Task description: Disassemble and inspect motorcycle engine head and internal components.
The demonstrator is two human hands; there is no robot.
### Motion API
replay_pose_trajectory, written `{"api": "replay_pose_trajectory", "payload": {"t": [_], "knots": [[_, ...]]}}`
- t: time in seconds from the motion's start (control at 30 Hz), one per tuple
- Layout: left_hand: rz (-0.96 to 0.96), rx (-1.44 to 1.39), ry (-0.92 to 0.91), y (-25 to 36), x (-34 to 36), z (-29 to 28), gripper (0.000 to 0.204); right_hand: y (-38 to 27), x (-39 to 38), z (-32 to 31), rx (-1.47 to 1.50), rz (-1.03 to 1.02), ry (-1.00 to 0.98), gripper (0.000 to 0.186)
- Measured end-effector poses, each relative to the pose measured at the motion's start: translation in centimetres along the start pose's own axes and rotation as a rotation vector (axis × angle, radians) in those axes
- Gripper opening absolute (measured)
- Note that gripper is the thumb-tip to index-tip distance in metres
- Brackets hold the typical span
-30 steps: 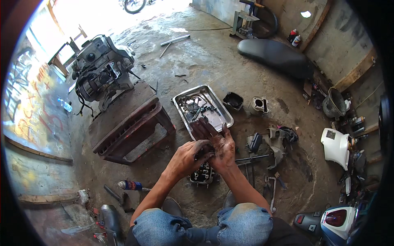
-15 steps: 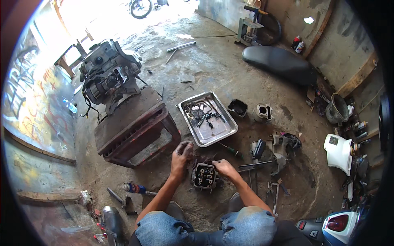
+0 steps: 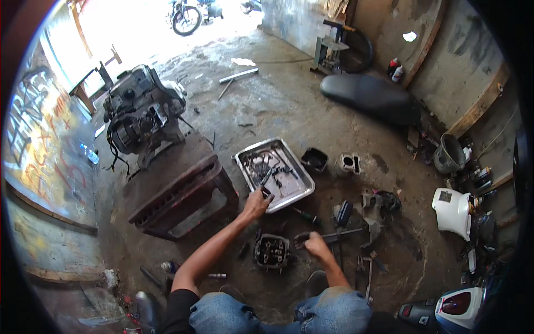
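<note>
My left hand (image 3: 258, 204) reaches over the near-left rim of a metal tray (image 3: 303, 196); its thumb and fingers are apart. Just beyond the fingertips lie dark bolts and small engine parts (image 3: 280, 173). A cylinder head (image 3: 272, 251) sits on the floor between my feet, its open top showing the inside. My right hand (image 3: 318, 246) is to the right of it, apart from it, with fingers curled in around something dark that I cannot make out. A small dark piece (image 3: 243, 250) lies left of the cylinder head.
An engine (image 3: 142, 111) rests on a dark red crate (image 3: 183, 192) at left. Behind the tray stand a black cover (image 3: 315, 160) and a cylinder block (image 3: 349, 164). A screwdriver (image 3: 306, 216), metal brackets and tools lie right. Farther back are a black seat (image 3: 370, 100) and a bucket (image 3: 449, 154).
My left hand has moved forward and right, from beside the cylinder head to the tray. My right hand has come off the cylinder head and shifted right and nearer. The view has tilted slightly.
</note>
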State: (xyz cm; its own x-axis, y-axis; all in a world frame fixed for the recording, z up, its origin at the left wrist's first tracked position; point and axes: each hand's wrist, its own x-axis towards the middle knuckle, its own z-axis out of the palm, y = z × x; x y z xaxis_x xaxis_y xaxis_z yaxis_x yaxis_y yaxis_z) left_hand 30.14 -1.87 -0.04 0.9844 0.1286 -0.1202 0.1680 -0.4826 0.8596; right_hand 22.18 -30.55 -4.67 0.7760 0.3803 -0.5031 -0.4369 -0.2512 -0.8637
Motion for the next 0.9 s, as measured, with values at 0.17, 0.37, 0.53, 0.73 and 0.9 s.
{"api": "replay_pose_trajectory", "payload": {"t": [0.17,0.37,0.53,0.73,0.9], "knots": [[0.143,0.051,0.044,-5.4,2.6,1.6,0.046,2.0,0.6,3.3,-0.185,0.002,-0.042,0.021],[0.036,-0.049,0.066,-2.5,1.0,1.4,0.044,-3.4,-1.4,4.9,0.185,0.147,-0.152,0.028],[-0.052,-0.864,-0.162,1.0,-3.1,-3.0,0.036,-7.9,-2.2,4.8,0.334,0.038,-0.268,0.038],[0.247,-0.806,-0.063,15.4,-7.9,-9.5,0.041,-17.1,-2.1,4.4,0.414,-0.156,-0.149,0.035],[0.39,-0.761,0.1,23.3,-12.8,-13.5,0.039,-25.4,-4.5,4.9,0.38,-0.258,-0.102,0.026]]}}
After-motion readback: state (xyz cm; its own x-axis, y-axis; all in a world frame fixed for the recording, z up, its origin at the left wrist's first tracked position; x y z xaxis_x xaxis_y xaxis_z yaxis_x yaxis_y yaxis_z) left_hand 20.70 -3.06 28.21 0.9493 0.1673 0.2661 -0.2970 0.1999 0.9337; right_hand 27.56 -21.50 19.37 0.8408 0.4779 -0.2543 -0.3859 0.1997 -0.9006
